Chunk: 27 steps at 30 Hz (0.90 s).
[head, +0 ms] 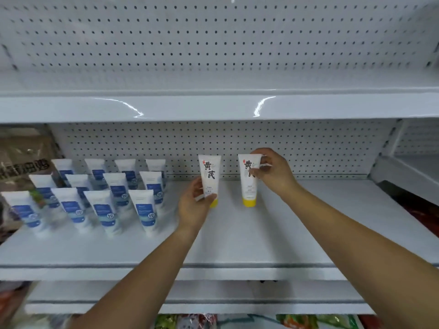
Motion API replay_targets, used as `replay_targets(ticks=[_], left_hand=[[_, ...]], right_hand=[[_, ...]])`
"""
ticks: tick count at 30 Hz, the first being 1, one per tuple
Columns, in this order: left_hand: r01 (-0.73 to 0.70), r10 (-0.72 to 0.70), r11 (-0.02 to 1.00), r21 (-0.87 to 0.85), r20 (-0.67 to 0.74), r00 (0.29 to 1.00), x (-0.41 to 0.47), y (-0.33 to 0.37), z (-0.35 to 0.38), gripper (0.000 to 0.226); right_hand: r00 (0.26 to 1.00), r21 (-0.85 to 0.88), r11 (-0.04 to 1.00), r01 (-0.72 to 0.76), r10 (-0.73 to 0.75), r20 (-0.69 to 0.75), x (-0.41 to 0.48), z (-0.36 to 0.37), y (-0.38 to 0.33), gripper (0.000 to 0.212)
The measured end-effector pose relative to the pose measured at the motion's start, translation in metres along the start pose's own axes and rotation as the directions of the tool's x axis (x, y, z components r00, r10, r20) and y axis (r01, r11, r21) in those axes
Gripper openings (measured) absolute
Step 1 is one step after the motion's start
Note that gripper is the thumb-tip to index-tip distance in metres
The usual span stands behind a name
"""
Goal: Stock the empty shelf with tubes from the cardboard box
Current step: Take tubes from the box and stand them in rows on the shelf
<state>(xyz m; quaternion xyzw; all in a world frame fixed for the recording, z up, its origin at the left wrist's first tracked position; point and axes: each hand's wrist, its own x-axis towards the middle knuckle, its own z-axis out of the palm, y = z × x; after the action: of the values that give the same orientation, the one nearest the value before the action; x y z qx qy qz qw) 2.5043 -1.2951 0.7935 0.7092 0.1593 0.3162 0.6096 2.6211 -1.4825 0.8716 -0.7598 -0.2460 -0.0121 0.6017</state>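
Note:
Two white tubes with yellow caps and black characters stand cap-down near the back of the white shelf (237, 238). My left hand (193, 205) grips the lower part of the left tube (209, 172). My right hand (273, 173) pinches the top of the right tube (248, 184), whose cap rests on the shelf. Several white tubes with blue labels (102, 198) stand in rows on the left part of the same shelf. The cardboard box is not in view.
A white pegboard back wall (285, 150) runs behind the tubes. An upper shelf (213, 105) hangs just above. Brown packaged goods (21, 157) sit at the far left. A lower shelf edge (190, 305) and colourful packets (297, 321) lie below.

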Motion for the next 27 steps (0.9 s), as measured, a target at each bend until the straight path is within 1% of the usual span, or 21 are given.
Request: replay_targets(ticks=[4,7,11,16,20,23,27], left_hand=[[0.014,-0.014,1.0,0.019,-0.047,0.999,0.011,-0.012,0.001,0.055],[0.047,-0.044,0.998,0.036,-0.072,0.996,0.024,-0.027,0.002,0.055],[0.034,-0.027,0.997,0.062,-0.111,0.993,0.039,-0.044,0.009,0.056],[0.07,-0.067,0.997,0.015,-0.136,0.988,0.049,-0.068,0.008,0.055],[0.095,-0.093,0.995,0.012,-0.133,0.987,0.059,-0.078,0.006,0.056],[0.091,-0.091,0.996,-0.005,-0.145,0.985,0.064,-0.082,0.005,0.057],[0.072,-0.073,0.997,-0.011,-0.158,0.985,0.069,-0.085,0.004,0.052]], right_hand=[[0.999,0.018,1.0,0.007,-0.008,0.042,0.015,0.004,0.014,0.046],[1.0,0.026,1.0,0.008,-0.009,0.028,0.025,0.008,0.02,0.047],[0.999,-0.002,1.0,0.009,-0.009,0.036,0.039,0.008,0.024,0.046],[1.0,0.01,1.0,0.008,-0.008,0.028,0.051,0.008,0.022,0.046],[0.999,0.003,1.0,0.023,-0.023,0.031,0.052,0.013,0.023,0.048],[0.999,-0.004,1.0,0.02,-0.02,0.027,0.052,0.016,0.022,0.05],[0.999,0.008,1.0,0.015,-0.015,0.038,0.05,0.022,0.02,0.047]])
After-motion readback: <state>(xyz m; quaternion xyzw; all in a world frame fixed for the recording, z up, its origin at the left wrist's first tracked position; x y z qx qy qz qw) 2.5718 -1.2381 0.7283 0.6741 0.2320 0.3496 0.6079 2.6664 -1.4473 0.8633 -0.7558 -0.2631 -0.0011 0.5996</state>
